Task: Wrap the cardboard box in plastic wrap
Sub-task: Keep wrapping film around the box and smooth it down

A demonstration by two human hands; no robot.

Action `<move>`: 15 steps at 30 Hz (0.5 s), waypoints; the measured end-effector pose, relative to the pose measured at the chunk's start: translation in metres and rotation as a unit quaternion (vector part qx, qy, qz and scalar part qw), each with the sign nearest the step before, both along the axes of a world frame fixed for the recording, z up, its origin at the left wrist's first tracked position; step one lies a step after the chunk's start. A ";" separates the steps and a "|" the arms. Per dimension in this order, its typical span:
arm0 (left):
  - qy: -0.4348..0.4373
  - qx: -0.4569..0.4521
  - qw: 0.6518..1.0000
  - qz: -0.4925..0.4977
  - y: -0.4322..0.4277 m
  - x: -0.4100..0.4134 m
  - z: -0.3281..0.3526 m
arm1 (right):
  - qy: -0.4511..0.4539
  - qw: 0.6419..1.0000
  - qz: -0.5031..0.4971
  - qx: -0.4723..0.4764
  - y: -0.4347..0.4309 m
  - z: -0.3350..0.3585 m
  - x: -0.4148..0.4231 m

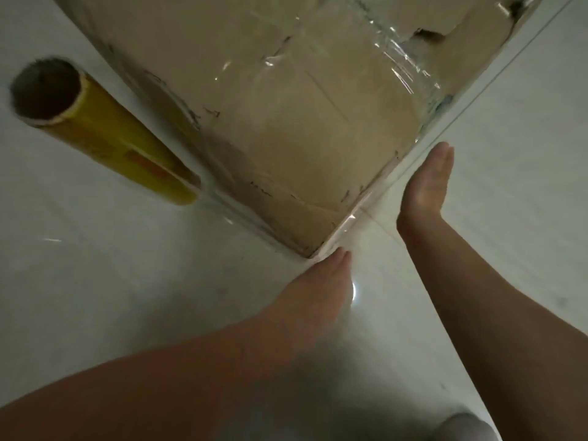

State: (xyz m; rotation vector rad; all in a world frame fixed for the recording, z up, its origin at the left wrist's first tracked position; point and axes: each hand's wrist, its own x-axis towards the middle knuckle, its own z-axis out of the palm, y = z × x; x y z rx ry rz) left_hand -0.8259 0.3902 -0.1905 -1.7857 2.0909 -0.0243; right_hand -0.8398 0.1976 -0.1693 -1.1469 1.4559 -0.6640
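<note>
A large brown cardboard box [286, 122] stands on the pale floor, its top and sides covered in shiny clear plastic wrap [404, 68]. My left hand [321, 278] reaches with straight fingers to the box's near corner and touches the wrapped edge. My right hand [429, 183] lies flat with straight fingers against the box's right side, pressing the film. A yellow roll of plastic wrap [105, 132] with a brown hollow core stands upright beside the box's left side, apart from both hands.
The floor [95, 281] is pale glossy tile with a grout line [509, 71] running along the box's right side. A grey rounded shape [464, 428], perhaps a foot or knee, shows at the bottom right.
</note>
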 end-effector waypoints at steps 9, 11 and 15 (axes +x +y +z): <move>0.108 0.008 0.987 0.115 0.110 0.052 0.132 | 0.233 0.952 0.195 -0.040 0.104 0.142 -0.037; 0.142 0.000 0.975 0.170 0.134 0.071 0.151 | 0.256 0.941 0.218 -0.020 0.129 0.161 -0.027; 0.174 -0.014 0.961 0.214 0.164 0.124 0.195 | 0.297 0.912 0.282 -0.013 0.175 0.184 0.003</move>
